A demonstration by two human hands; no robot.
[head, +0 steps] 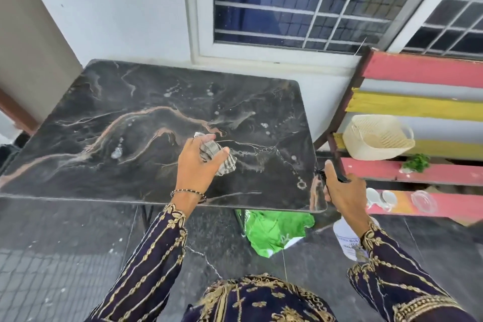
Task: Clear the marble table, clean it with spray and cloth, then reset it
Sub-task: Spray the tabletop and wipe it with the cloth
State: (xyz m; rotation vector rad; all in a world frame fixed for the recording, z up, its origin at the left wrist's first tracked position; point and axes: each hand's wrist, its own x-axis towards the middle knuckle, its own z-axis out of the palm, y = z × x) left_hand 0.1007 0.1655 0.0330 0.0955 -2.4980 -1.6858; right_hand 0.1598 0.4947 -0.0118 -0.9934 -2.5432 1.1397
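Left hand clutches crumpled grey-checked cloth on black veined marble counter, centre-right. Right hand wraps white plastic spray bottle off near-right corner. Best: wipe overlapping passes toward far droplets.

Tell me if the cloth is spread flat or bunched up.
Bunched up: the checked cloth is crumpled into a wad gripped by the left hand on the marble table.

Print on the spray bottle label is unreadable.
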